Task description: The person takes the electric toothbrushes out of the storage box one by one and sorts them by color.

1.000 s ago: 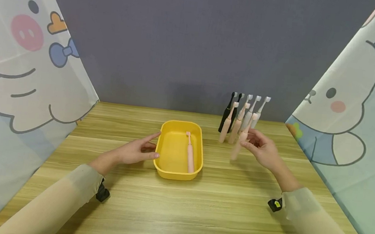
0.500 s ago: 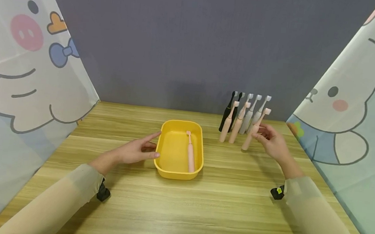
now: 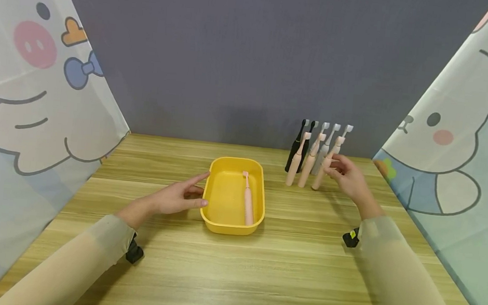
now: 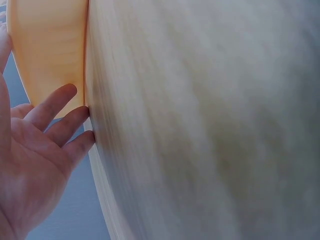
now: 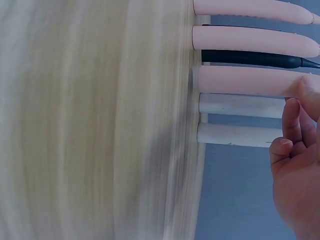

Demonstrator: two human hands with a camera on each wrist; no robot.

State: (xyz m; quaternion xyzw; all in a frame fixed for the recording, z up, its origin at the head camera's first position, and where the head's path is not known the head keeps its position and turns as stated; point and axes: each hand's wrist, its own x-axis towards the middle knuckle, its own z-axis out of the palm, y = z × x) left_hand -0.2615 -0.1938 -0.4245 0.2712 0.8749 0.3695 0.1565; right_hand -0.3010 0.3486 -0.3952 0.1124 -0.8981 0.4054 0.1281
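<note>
A pink electric toothbrush stands upright at the right end of the front row, its base at the tabletop. My right hand pinches its handle from the right between thumb and fingers. On the other side, my left hand touches the left rim of a yellow tray with index finger and thumb, its fingers loosely extended. Inside that tray a pink toothbrush lies along the right wall. In the right wrist view the pinched pink handle sits between the black one and the white ones.
Left of the held brush stand two more pink toothbrushes. Behind them is a row with black toothbrushes and white toothbrushes, upright and close together. A grey panel backs the wooden table, and cartoon-printed cloths flank it.
My right hand has carried the pink toothbrush first back and right, then slightly left, into line with the front row. The left hand and tray have stayed put.
</note>
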